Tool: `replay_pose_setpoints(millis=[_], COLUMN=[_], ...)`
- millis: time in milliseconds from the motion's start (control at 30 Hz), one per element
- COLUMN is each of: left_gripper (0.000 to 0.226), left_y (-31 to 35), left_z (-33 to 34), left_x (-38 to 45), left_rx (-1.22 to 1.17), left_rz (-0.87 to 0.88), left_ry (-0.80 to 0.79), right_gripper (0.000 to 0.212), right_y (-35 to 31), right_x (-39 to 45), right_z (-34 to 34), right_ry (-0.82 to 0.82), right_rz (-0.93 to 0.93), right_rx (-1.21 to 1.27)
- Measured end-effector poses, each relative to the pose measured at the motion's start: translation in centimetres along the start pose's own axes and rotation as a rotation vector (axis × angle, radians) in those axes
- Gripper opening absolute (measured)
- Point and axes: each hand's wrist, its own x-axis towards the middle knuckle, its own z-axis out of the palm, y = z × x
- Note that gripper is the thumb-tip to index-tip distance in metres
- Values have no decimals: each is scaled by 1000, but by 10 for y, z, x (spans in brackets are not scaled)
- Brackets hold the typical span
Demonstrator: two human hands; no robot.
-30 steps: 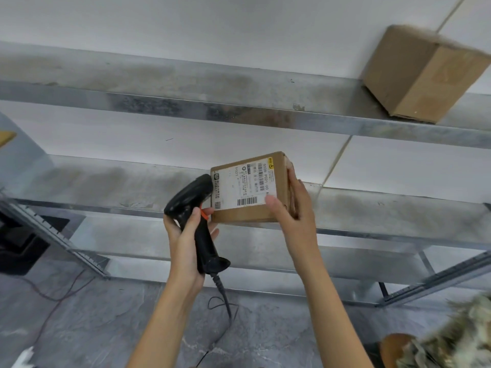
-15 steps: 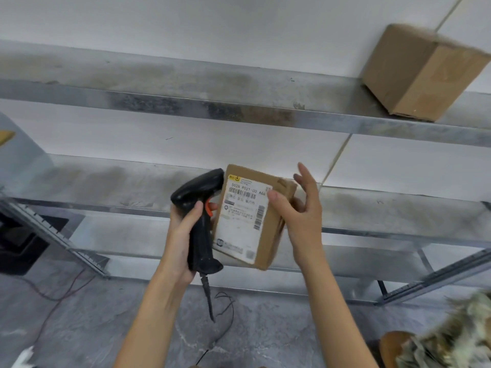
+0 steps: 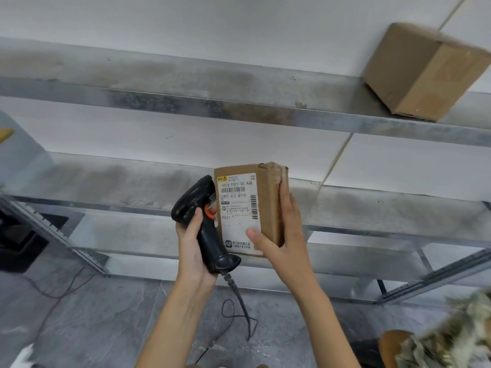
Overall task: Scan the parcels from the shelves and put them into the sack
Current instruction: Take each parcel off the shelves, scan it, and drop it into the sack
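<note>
Cardboard parcel [image 3: 268,208] is pinched upright by the right hand [image 3: 285,235]. Left hand [image 3: 192,243] grips the scanner [image 3: 204,224] just left; aim it squarely at the label [image 3: 237,208], thumb clear of barcodes.

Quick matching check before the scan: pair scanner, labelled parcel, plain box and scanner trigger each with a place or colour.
Things:
1 scanner
2 labelled parcel
3 plain box
4 scanner trigger

Descriptions:
A on the upper shelf, right
B orange
C gripped in the left hand
D held in the right hand

Pairs: 1-C, 2-D, 3-A, 4-B
</note>
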Motion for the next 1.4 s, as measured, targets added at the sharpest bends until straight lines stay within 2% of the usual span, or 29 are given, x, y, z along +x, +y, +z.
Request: replay_pose_setpoints(millis=[100, 200, 300, 467, 733, 1400], left_gripper=[61, 52, 63, 65, 66, 69], left_y=[1, 7, 16, 28, 21, 22], left_z=[0, -2, -5, 4, 15, 11], left_x=[4, 5, -2, -22, -32, -36], left_rx=[86, 250, 433, 591, 632, 743], left_rz=[64, 249, 417, 519, 490, 493], left_ry=[-36, -88, -221, -391, -412, -436], right_gripper=[89, 92, 95, 90, 82, 83], right_y=[7, 15, 22, 27, 26, 31], right_x=[7, 17, 23, 20, 15, 17], right_z=[0, -2, -6, -4, 3, 1], right_ry=[79, 168, 244, 336, 380, 431], right_rz=[30, 41, 41, 13, -14, -38], right_rx=[95, 75, 43, 64, 93, 89])
